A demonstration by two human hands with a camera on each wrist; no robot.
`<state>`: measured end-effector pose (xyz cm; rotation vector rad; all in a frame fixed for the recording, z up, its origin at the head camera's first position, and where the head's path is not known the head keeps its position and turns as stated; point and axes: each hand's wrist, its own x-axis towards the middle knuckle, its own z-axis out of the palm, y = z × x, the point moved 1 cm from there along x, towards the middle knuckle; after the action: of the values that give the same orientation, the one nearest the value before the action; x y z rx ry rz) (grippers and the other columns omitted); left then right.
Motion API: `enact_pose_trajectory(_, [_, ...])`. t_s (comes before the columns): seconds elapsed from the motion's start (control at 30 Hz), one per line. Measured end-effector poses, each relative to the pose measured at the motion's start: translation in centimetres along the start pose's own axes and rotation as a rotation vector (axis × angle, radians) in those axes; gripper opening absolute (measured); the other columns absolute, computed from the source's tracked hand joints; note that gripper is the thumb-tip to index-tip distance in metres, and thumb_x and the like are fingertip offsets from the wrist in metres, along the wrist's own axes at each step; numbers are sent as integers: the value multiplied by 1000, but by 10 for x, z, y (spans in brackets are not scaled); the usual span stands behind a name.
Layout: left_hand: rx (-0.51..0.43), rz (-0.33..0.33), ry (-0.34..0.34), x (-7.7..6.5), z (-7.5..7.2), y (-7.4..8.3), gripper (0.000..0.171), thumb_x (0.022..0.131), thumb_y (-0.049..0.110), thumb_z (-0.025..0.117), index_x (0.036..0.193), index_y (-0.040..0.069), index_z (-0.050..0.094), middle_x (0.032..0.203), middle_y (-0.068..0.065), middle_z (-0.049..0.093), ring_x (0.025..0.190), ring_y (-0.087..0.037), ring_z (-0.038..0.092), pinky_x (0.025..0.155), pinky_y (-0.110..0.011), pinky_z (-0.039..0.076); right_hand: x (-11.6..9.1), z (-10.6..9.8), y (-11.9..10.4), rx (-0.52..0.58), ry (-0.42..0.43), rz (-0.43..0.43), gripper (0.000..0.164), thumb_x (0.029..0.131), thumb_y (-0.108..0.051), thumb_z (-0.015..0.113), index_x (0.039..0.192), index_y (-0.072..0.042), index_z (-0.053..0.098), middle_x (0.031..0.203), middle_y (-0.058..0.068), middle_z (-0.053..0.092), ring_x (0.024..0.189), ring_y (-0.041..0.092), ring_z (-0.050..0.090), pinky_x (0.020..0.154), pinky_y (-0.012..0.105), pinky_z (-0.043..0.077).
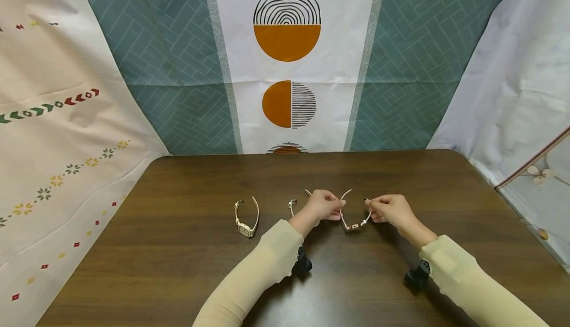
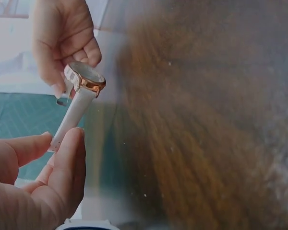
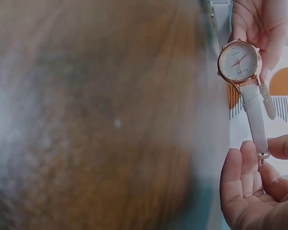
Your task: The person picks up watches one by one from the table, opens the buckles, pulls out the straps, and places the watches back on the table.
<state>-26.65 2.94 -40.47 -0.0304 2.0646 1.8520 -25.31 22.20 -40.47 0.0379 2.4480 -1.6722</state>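
Observation:
Between my two hands is a wristwatch (image 3: pixel 239 62) with a white strap, a rose-gold case and a pale dial, its strap undone. My left hand (image 1: pixel 321 205) pinches the strap half with the holes, as the left wrist view shows. The buckle end is pinched between thumb and fingers of my right hand (image 1: pixel 392 210). In the head view the watch face hangs lowest, the strap curving up to both hands. Just left of my left hand lies a second watch (image 1: pixel 291 206), mostly hidden by that hand and wrist.
Farther left on the brown wooden table (image 1: pixel 187 183) lies another watch (image 1: pixel 245 229) with a pale strap, unbuckled and curved upward. A patterned curtain (image 1: pixel 178 70) hangs behind the table's far edge. Black wrist cameras sit beneath both sleeves.

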Motion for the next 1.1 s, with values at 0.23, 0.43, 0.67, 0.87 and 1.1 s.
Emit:
enact_pose_trajectory(0.23, [20, -23, 5, 3, 1, -3, 14, 89, 4, 64, 79, -4, 58, 61, -4, 51, 50, -9, 53, 62, -28, 58, 1, 1, 6, -9, -1, -2, 33, 93, -11, 58, 105, 20, 60, 71, -2, 65, 60, 7, 61, 60, 24, 56])
enact_pose_trajectory(0.43, [54, -50, 32, 6, 2, -3, 17, 89, 4, 64, 75, -1, 56, 60, -4, 51, 49, -9, 52, 59, -25, 57, 1, 1, 8, -130, 35, -29, 29, 92, -11, 58, 102, 15, 64, 73, 3, 67, 61, 9, 61, 60, 25, 56])
enact_pose_trajectory(0.67, [130, -67, 50, 10, 4, -2, 18, 89, 5, 64, 74, -2, 58, 58, -2, 50, 51, -9, 53, 58, -24, 57, 4, -1, 4, -502, 131, -138, 23, 89, -16, 59, 92, 1, 74, 78, 9, 71, 64, 15, 60, 59, 30, 48])
enact_pose_trajectory(0.87, [142, -85, 55, 13, 8, 0, 21, 89, 4, 64, 71, 0, 56, 57, -2, 51, 50, -9, 53, 57, -24, 57, 5, -1, 3, -625, 131, -195, 19, 85, -14, 60, 86, -1, 75, 91, 16, 72, 83, 32, 64, 69, 42, 50])
enact_pose_trajectory(1.1, [154, -106, 51, 14, 10, 3, 15, 90, 5, 63, 80, -6, 61, 57, -3, 51, 47, -8, 50, 54, -23, 56, 6, -3, 0, -647, 77, -157, 18, 84, -8, 59, 92, 3, 72, 86, 16, 71, 77, 30, 62, 66, 42, 50])
